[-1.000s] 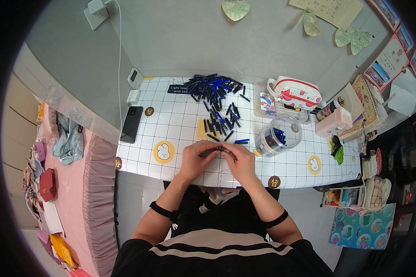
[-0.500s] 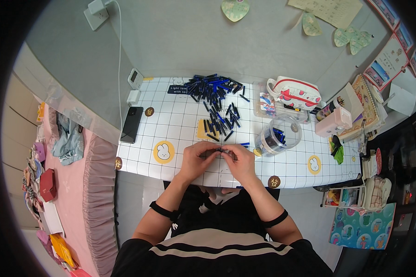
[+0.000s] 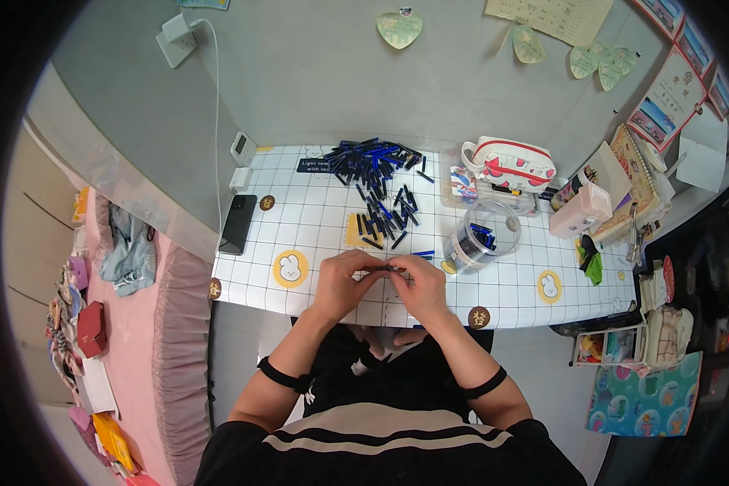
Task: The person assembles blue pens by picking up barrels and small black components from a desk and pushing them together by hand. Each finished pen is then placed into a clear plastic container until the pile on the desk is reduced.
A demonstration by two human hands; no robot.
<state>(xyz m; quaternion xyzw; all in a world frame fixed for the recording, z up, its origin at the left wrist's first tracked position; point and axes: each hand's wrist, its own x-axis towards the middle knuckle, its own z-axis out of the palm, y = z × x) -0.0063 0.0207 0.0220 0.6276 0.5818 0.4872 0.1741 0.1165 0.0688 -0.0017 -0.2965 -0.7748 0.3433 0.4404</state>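
A slim dark stick (image 3: pixel 386 268) is being pinched between the fingertips of the left hand (image 3: pixel 340 285) and the right hand (image 3: pixel 418 285), over the near part of the bench (image 3: pixel 320 215), around its middle. Its long axis is being kept roughly level from left to right, nearly parallel to the near edge; which end is being pointed left cannot be told, as both ends are being partly covered by fingers. A dark, narrow, straight body is being shown, with finer markings being lost at this size. The hands are being held close together, with thumbs and forefingers being brought to the stick from either side.

Beyond the hands, a loose cluster of black and blue sticks (image 3: pixel 390 215) is being spread in mixed directions, some being pointed near to far, others being slanted. Farther off, a dense pile of similar sticks (image 3: pixel 373 164) is being heaped crosswise. Just beyond the right hand, a few blue sticks (image 3: pixel 423 254) are being laid left to right. To the right, more sticks (image 3: pixel 483 235) are being contained in a clear round jar (image 3: pixel 466 257).
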